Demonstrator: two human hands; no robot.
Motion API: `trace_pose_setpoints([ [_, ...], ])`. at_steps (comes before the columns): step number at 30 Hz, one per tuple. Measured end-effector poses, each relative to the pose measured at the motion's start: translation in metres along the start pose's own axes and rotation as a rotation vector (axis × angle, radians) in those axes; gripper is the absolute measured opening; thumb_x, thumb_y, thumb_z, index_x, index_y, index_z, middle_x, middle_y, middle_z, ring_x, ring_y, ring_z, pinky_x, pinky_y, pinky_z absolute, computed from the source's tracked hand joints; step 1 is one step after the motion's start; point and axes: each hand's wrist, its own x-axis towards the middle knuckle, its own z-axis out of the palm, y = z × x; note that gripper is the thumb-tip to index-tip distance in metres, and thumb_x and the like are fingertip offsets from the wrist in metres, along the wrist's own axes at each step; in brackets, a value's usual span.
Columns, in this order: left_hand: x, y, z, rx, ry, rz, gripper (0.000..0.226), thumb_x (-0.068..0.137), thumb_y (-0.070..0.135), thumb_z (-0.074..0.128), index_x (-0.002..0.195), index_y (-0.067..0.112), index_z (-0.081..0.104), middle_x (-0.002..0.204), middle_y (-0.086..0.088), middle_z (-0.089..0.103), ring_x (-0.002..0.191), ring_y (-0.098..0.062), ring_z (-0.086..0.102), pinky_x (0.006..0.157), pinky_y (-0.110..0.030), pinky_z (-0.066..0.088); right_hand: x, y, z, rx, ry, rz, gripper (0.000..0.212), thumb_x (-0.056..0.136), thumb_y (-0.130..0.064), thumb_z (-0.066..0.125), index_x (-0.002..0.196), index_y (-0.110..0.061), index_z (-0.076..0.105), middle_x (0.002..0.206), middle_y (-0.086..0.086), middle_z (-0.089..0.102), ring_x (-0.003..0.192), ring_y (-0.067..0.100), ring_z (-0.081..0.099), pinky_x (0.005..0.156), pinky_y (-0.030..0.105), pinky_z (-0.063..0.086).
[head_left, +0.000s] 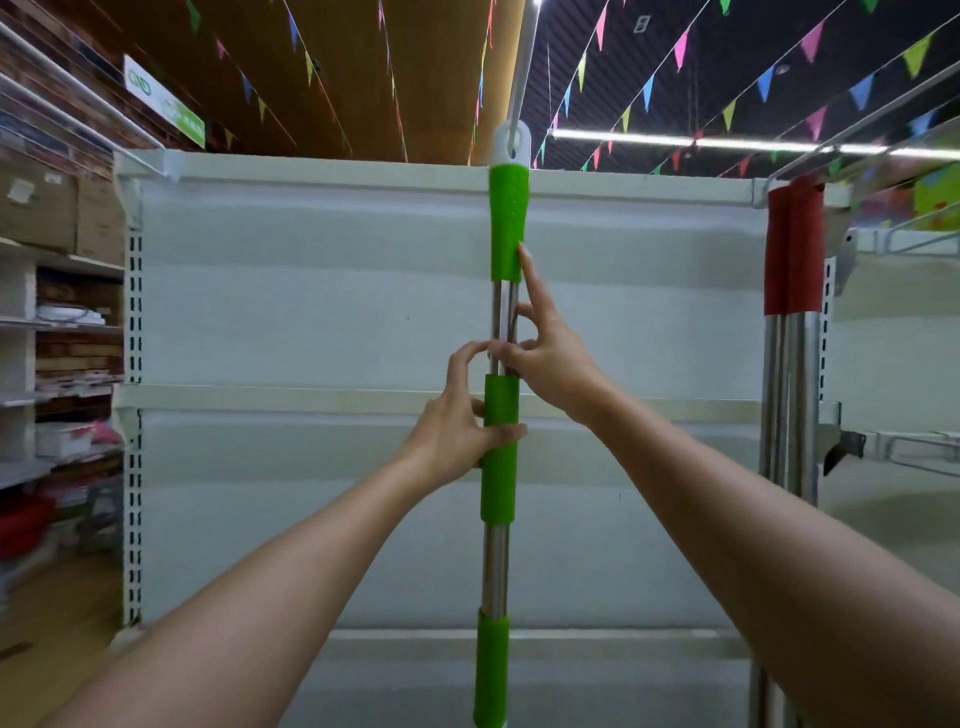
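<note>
Right hand (550, 364): index finger (535, 291) straight, pointing up, tip touching the lower edge of the upper green grip (506, 218); thumb and remaining fingers curled, pinching the bare steel tube just above the middle green sleeve (498, 483). Left hand (457, 415): lower fingers (506, 432) wrapped round that middle sleeve near its top; index finger and thumb raised and bent toward the steel tube, meeting the right hand's fingertips there. Both forearms bare, reaching in from the bottom corners. Item held: green-and-steel pole (496, 561), upright, centre of view, well in front of the shelving, its foot below the frame edge. Parts, top down: white cap (511, 143) with eyelet, meeting a pale rod (522, 62) that slants upward; upper grip; steel; middle sleeve; steel; lower green sleeve (491, 665). Behind: white shelving unit (311, 312), back panels bare. Right: red-handled poles (792, 249) hanging upright from a rail. Left: shelves with cardboard boxes (47, 208) and blurred stock; green sign (166, 101) above. Overhead: strings of coloured bunting (680, 49).
</note>
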Motion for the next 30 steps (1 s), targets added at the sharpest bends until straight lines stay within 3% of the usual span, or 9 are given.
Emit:
trace_pose_setpoints([
  [2,-0.001,-0.005,0.004,0.050,0.033,0.024,0.082,0.084,0.027,0.070,0.139,0.046,0.012,0.121,-0.015,0.061,0.095,-0.031,0.065,0.077,-0.047,0.059,-0.006,0.005,0.000,-0.030,-0.037,-0.001,0.094,0.091,-0.003,0.058,0.142,-0.055,-0.001,0.149,0.014,0.034,0.119,0.031,0.056,0.084,0.044,0.057],
  [6,-0.009,-0.017,0.019,0.129,0.034,0.037,0.088,0.090,0.027,0.062,0.148,0.039,-0.003,0.132,-0.010,0.057,0.110,-0.030,0.061,0.088,-0.047,0.054,-0.013,0.021,0.002,-0.038,-0.073,0.045,0.094,0.091,-0.009,0.059,0.141,-0.059,-0.003,0.138,0.011,0.046,0.095,0.027,0.067,0.078,0.044,0.059],
  [8,-0.012,-0.023,0.024,0.144,0.033,0.053,0.093,0.091,0.023,0.062,0.147,0.041,-0.011,0.136,-0.007,0.055,0.113,-0.028,0.060,0.090,-0.043,0.053,-0.016,0.028,0.003,-0.026,-0.105,0.071,0.098,0.090,-0.009,0.061,0.140,-0.061,-0.005,0.137,0.010,0.048,0.095,0.026,0.067,0.073,0.042,0.060],
  [12,-0.003,-0.029,0.028,0.173,0.070,0.045,0.096,0.092,0.019,0.060,0.145,0.042,-0.016,0.130,-0.009,0.060,0.109,-0.029,0.062,0.087,-0.039,0.051,-0.018,0.035,0.011,-0.051,-0.066,0.045,0.094,0.091,-0.007,0.059,0.143,-0.055,-0.003,0.149,0.003,0.037,0.105,0.015,0.057,0.065,0.026,0.059],
  [16,0.001,-0.035,0.031,0.182,0.105,0.061,0.099,0.091,0.017,0.061,0.141,0.048,-0.020,0.121,-0.011,0.065,0.098,-0.028,0.066,0.083,-0.039,0.054,-0.015,0.042,0.020,-0.106,0.019,0.027,0.091,0.092,-0.005,0.056,0.139,-0.059,0.000,0.140,0.011,0.049,0.107,0.026,0.062,0.084,0.044,0.056],
  [21,0.010,-0.042,0.033,0.179,0.135,0.077,0.097,0.090,0.016,0.061,0.134,0.058,-0.015,0.121,-0.008,0.065,0.100,-0.026,0.067,0.084,-0.039,0.055,-0.013,0.055,0.028,-0.217,0.032,0.001,0.088,0.093,-0.005,0.053,0.137,-0.058,-0.001,0.118,0.014,0.061,0.070,0.018,0.063,0.068,0.036,0.058],
  [23,0.014,-0.046,0.032,0.167,0.136,0.079,0.098,0.089,0.015,0.062,0.133,0.061,-0.013,0.123,-0.007,0.065,0.101,-0.026,0.066,0.085,-0.040,0.055,-0.011,0.059,0.029,-0.215,0.016,0.009,0.087,0.094,-0.006,0.053,0.141,-0.055,0.000,0.118,0.015,0.061,0.065,0.018,0.061,0.065,0.037,0.058],
  [27,0.020,-0.051,0.032,0.161,0.134,0.085,0.098,0.089,0.013,0.062,0.134,0.061,-0.012,0.125,-0.006,0.063,0.102,-0.024,0.066,0.086,-0.039,0.055,-0.006,0.066,0.027,-0.166,-0.074,0.034,0.094,0.091,-0.005,0.057,0.144,-0.053,-0.003,0.128,0.018,0.056,0.083,0.028,0.067,0.068,0.044,0.059],
  [30,0.025,-0.054,0.032,0.163,0.137,0.085,0.098,0.090,0.011,0.061,0.138,0.059,-0.010,0.120,-0.006,0.065,0.098,-0.021,0.067,0.084,-0.038,0.056,-0.005,0.072,0.029,-0.109,-0.131,0.072,0.100,0.090,-0.002,0.058,0.141,-0.059,-0.006,0.116,0.015,0.062,0.093,0.028,0.066,0.068,0.045,0.059],
])
